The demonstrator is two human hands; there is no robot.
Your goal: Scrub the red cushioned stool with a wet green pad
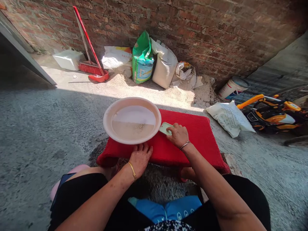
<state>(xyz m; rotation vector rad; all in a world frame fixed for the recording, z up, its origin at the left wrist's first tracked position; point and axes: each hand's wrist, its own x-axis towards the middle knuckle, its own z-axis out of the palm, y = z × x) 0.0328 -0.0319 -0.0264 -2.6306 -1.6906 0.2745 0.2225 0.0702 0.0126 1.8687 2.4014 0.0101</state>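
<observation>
A pale pink basin (109, 133) with shallow cloudy water stands at the left end of a low bench covered with a red cloth (192, 128). Some dark bits show in the water. Just below the basin's near rim, my left hand (141, 158) rests on the cloth with its fingers stretched out and holding nothing. To the right of the basin, my right hand (178, 134) has its fingers closed around a flat, pale green object with rounded corners (165, 128). This object is close against the basin's side; its underside is hidden.
Along the brick wall stand a white foam box (69, 60), a red broom (90, 66), a red dustpan (99, 77), a green sack (143, 61) and a white sack (165, 65). On the right are a bucket (233, 88), a filled bag (229, 117) and a toy excavator (271, 112).
</observation>
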